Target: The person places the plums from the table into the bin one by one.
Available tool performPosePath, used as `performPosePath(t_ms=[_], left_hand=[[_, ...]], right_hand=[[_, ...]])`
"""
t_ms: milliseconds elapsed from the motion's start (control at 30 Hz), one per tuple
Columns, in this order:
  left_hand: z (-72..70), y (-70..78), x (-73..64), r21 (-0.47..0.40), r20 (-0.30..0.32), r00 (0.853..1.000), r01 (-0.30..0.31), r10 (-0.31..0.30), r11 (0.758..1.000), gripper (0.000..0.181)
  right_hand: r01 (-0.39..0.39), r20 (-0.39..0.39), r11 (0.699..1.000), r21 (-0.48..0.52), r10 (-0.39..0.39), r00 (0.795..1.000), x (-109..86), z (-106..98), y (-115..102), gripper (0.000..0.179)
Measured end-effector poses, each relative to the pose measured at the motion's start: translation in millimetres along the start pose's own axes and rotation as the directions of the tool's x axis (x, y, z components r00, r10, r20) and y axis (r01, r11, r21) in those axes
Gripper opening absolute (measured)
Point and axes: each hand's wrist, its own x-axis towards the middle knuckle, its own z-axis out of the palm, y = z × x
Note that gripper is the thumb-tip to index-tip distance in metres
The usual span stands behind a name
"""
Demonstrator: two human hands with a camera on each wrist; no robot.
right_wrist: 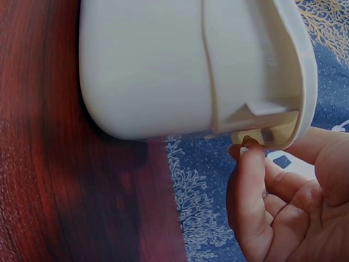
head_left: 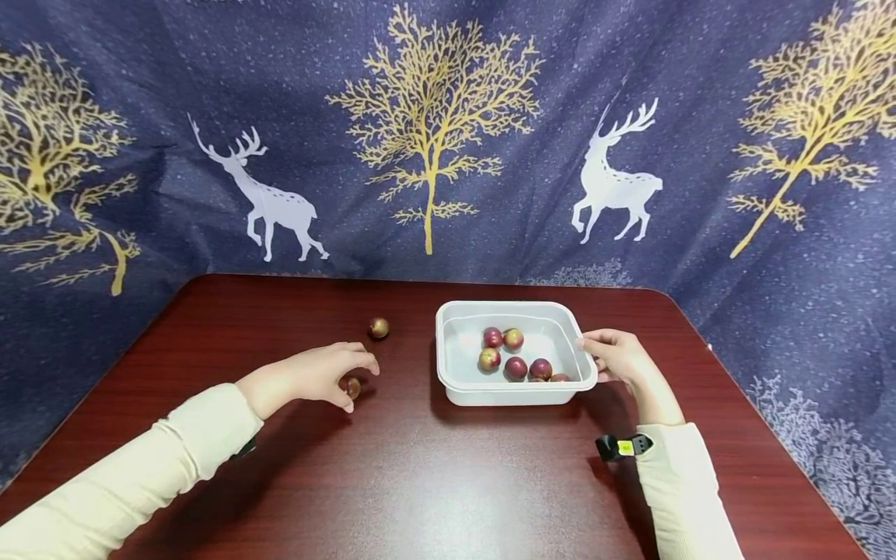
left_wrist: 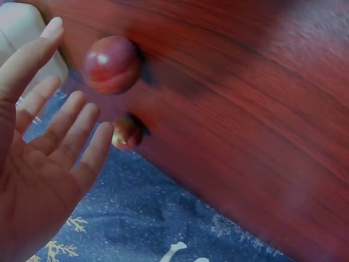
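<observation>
A white plastic container [head_left: 511, 398] stands on the table with several red and yellow plums [head_left: 516, 368] inside. At its right end my right hand [head_left: 619, 359] pinches the rim between thumb and fingers, which the right wrist view shows from below. My left hand [head_left: 318, 375] hovers over a loose plum [head_left: 353, 387] left of the container, its fingers spread apart around it. In the left wrist view a gap shows between the fingers and that plum [left_wrist: 113, 64]. Farther back on the table lies a second loose plum [head_left: 379, 328].
The dark red wooden table [head_left: 420, 467] ends at a blue cloth backdrop [head_left: 490, 257] printed with trees and deer. A black strap device [head_left: 623, 447] sits on the right wrist.
</observation>
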Motion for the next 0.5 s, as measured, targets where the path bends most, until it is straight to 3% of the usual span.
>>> performPosePath(t_ms=[133,500], left_hand=[[0.6,-4.2,-2.5,0.063,0.011,0.999,-0.033,0.033,0.997,0.052],[7.8,-11.2,-4.1,0.197,-0.007,0.999,-0.046,0.048,0.979,0.052]], right_hand=[[0.001,-0.003,1.0,-0.002,-0.001,1.0,-0.2,0,0,0.048],[-0.008,-0.006,1.0,0.007,0.008,1.0,0.7,0,1,0.048]])
